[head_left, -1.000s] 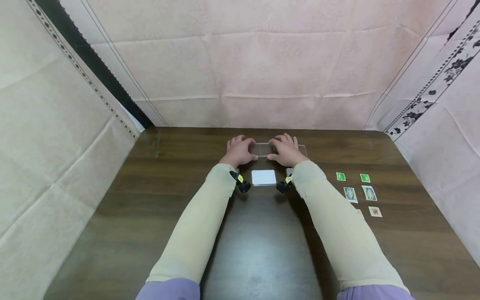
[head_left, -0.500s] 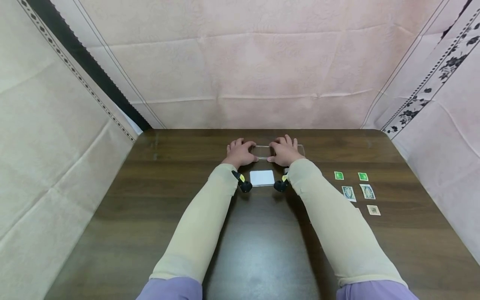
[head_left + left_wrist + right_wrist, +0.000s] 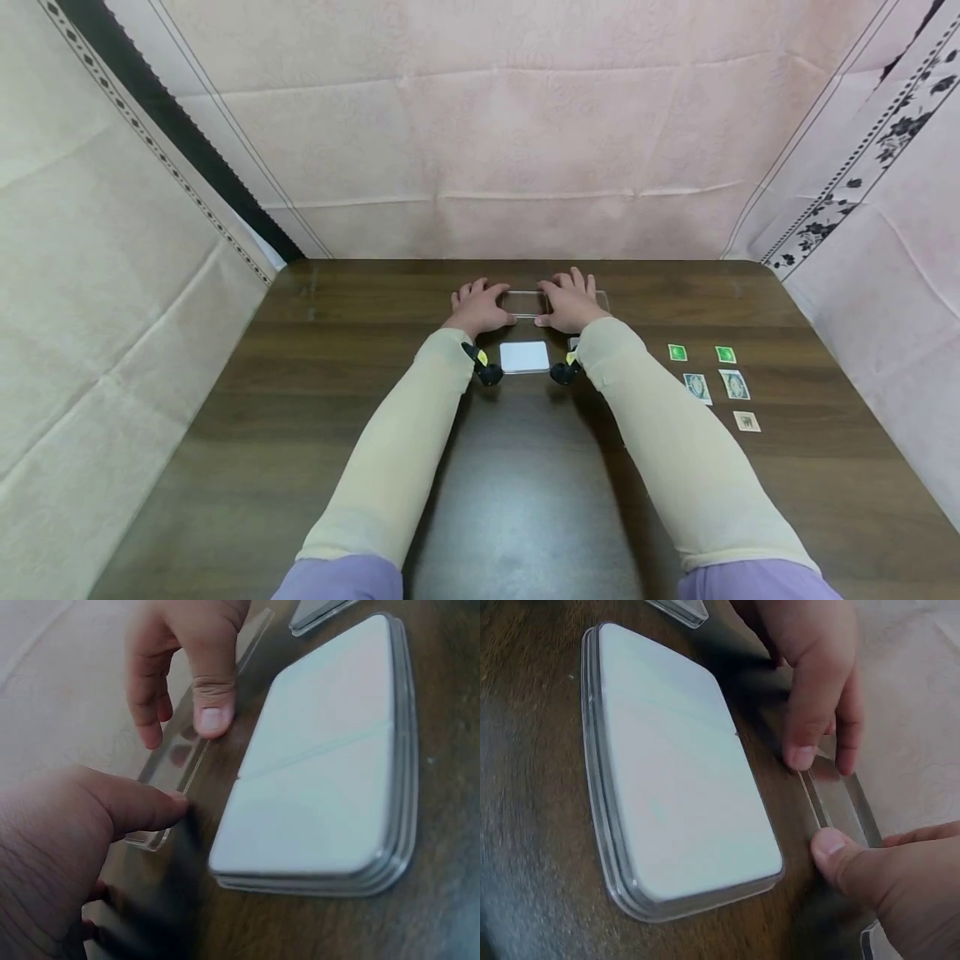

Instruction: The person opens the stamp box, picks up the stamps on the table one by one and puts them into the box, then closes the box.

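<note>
While gripping clear block (image 3: 525, 303) at upper centre of head view, pinches it with thumbs and fingers of left hand (image 3: 478, 308) and right hand (image 3: 572, 305), with white-topped case (image 3: 524, 357) just below and small cards (image 3: 734, 384) at right. In left wrist view, grasps block left of centre, case alongside. In right wrist view, same grasp at right, beside case left of centre.

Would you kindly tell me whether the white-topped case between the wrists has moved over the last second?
No, not visibly: the white-topped case keeps its place against the back edge of the table.
</note>
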`<state>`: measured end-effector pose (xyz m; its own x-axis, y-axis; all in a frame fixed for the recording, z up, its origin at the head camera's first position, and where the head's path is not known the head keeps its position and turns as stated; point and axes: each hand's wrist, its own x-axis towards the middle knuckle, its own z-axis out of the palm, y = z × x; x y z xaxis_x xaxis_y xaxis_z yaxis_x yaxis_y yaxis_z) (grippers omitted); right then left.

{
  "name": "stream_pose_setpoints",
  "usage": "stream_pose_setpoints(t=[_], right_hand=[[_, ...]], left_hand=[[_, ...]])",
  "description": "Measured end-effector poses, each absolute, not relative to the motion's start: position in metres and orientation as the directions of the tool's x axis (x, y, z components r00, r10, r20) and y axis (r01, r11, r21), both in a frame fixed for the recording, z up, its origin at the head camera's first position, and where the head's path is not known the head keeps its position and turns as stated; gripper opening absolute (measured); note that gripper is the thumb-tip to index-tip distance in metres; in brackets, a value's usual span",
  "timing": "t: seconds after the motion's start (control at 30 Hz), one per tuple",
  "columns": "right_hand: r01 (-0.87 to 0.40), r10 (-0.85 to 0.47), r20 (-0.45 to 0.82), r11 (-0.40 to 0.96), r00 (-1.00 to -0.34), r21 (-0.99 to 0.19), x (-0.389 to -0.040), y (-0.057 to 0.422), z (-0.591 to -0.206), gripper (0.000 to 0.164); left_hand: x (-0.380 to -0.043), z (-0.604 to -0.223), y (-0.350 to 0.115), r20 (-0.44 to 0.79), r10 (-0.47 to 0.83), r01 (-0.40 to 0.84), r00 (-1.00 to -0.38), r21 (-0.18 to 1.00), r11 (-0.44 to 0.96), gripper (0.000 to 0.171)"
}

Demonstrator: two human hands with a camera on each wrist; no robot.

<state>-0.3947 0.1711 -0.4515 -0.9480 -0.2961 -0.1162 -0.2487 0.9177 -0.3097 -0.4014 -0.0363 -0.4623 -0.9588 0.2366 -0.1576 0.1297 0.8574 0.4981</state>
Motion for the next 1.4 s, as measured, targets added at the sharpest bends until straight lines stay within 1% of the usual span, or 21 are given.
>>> stream_pose_setpoints(t=[0.13,0.23,0.33,0.47,0.67,0.87,1.03,1.27,1.4], right_hand=[[-0.245,-0.280,-0.055,0.905,-0.959,-0.347,-0.389,0.178,-0.447,0.084],[-0.225,-0.248,-0.009,0.892,-0.969,-0.393,-0.382,0.183,-0.440,0.086],[-0.224,-0.231,0.038,0.874,-0.972,-0.432,-0.375,0.188,-0.433,0.086],[-0.236,-0.216,0.096,0.860,-0.972,-0.452,-0.365,0.192,-0.426,0.081],[-0.265,-0.225,0.141,0.847,-0.964,-0.461,-0.349,0.188,-0.421,0.069],[-0.314,-0.270,0.161,0.848,-0.949,-0.428,-0.334,0.168,-0.420,0.067],[-0.358,-0.320,0.161,0.852,-0.934,-0.383,-0.321,0.141,-0.432,0.065],[-0.383,-0.362,0.126,0.847,-0.924,-0.368,-0.308,0.096,-0.454,0.062],[-0.369,-0.365,0.083,0.854,-0.927,-0.367,-0.302,0.075,-0.462,0.064]], left_hand=[[-0.396,-0.456,-0.040,-0.169,0.265,0.141,-0.950,0.524,0.840,0.077],[-0.391,-0.448,-0.046,-0.137,0.283,0.176,-0.949,0.516,0.838,0.081],[-0.385,-0.436,-0.057,-0.093,0.293,0.211,-0.952,0.496,0.842,0.081],[-0.375,-0.424,-0.075,-0.039,0.308,0.247,-0.951,0.507,0.826,0.073],[-0.359,-0.423,-0.103,0.033,0.332,0.296,-0.943,0.540,0.788,0.054],[-0.341,-0.428,-0.130,0.047,0.332,0.303,-0.942,0.541,0.785,0.049],[-0.329,-0.431,-0.145,0.026,0.363,0.324,-0.931,0.515,0.794,0.052],[-0.320,-0.440,-0.154,-0.097,0.376,0.296,-0.922,0.450,0.843,0.067],[-0.317,-0.444,-0.156,-0.147,0.372,0.278,-0.917,0.435,0.856,0.071]])
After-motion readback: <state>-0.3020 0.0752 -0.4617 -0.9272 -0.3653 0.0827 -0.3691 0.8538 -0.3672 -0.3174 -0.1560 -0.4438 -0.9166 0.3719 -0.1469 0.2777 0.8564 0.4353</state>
